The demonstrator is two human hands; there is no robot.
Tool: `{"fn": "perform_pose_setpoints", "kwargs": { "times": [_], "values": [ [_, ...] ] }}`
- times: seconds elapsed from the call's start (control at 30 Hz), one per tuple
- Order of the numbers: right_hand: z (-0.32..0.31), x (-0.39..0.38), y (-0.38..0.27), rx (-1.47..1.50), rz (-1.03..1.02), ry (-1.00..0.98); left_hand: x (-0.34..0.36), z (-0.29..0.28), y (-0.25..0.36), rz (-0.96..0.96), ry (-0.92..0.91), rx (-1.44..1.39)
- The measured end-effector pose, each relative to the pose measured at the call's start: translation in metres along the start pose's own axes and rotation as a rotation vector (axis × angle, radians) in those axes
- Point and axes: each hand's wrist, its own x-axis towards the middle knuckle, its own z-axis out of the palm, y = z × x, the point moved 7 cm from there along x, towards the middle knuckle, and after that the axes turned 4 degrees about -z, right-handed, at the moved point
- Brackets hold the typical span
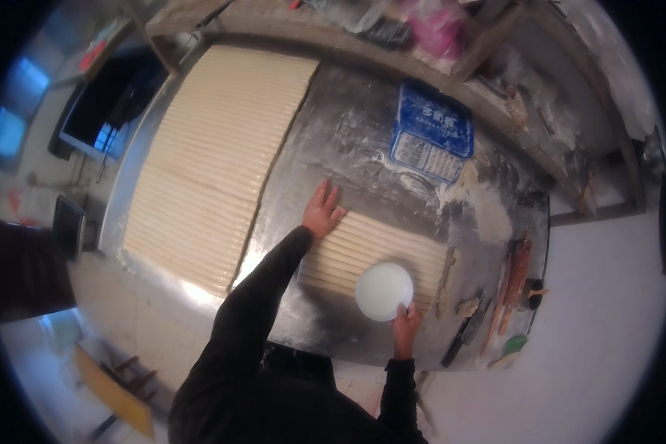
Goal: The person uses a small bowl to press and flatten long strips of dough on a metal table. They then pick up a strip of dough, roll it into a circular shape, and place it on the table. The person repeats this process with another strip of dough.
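Dough strips [374,255] lie in a small ribbed sheet on the floured metal counter [348,148]. The left hand [322,211] rests flat on the sheet's far left corner, fingers spread, gripping nothing. The right hand [405,322] pinches the near rim of a white round plate [383,291] that sits over the sheet's near right part. A larger ribbed dough sheet [214,155] lies well apart to the left. Dark tools [514,285] lie at the counter's right edge.

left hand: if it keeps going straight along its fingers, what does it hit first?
Likely only bare floured metal table first. The left hand lies flat on the near dough sheet's far edge, fingers pointing away. Beyond, the wooden rack. Depth unclear.
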Motion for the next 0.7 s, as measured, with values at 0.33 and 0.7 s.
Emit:
{"fn": "perform_pose_setpoints", "kwargs": {
  "times": [0.33, 0.7],
  "values": [
    [-0.001, 0.013, -0.005, 0.03, 0.012, -0.012, -0.13, -0.019, 0.037, -0.013, -0.139, 0.065],
    [0.032, 0.04, 0.025, -0.043, -0.253, -0.208, -0.201, -0.084, 0.12, -0.171, -0.092, -0.018]
  ]
}}
